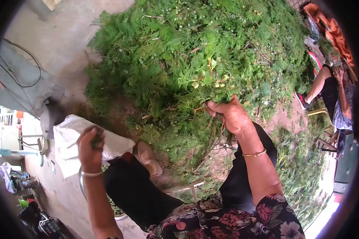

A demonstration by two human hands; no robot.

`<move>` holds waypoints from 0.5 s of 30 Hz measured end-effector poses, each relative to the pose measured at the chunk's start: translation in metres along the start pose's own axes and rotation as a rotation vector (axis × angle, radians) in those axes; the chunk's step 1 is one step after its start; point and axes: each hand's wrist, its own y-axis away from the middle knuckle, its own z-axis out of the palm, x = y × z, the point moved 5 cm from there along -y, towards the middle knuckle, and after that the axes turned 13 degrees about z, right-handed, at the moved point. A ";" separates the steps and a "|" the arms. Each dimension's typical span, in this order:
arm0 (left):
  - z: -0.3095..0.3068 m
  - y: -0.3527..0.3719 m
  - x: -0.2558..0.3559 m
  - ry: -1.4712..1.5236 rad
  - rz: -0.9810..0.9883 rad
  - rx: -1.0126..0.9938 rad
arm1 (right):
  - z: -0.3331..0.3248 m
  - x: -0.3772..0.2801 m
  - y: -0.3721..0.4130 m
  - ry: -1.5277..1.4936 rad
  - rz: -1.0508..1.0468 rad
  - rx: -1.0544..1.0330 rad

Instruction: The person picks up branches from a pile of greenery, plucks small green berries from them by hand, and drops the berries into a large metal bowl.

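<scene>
Concrete ground (64, 36) held a branch heap (195, 51) whose stems the right hand (232, 115) gripped while the left hand (89, 149) pinched a sprig (96, 139); gripping low seemed wisest.

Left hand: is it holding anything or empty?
Holding: the left hand has its fingers curled shut around a small green sprig, seen against the white cloth.

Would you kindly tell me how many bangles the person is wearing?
2. A pale bangle sits on the wrist of the left hand, which grips a green sprig; a gold bangle is on the wrist of the right hand, gripping the foliage pile. None seems hidden.
</scene>
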 end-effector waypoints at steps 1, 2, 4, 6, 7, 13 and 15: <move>-0.039 0.005 0.006 -0.142 0.087 0.043 | 0.002 0.000 0.002 -0.017 0.009 -0.023; -0.079 0.014 0.007 -0.291 0.128 0.073 | 0.004 -0.001 0.003 -0.034 0.018 -0.045; -0.154 0.031 0.005 -0.666 0.129 0.131 | 0.004 0.000 0.003 -0.025 0.009 -0.075; -0.235 0.040 -0.008 -1.343 0.233 0.093 | 0.006 -0.002 0.005 -0.007 0.005 -0.107; -0.258 0.042 -0.017 -1.791 0.384 0.011 | 0.008 0.000 0.008 0.004 0.099 -0.108; -0.046 0.045 0.013 -1.063 0.392 -0.157 | 0.024 0.010 0.010 -0.048 0.201 -0.181; 0.043 0.053 0.007 -0.798 0.418 -0.393 | 0.022 0.017 0.006 0.015 0.259 -0.157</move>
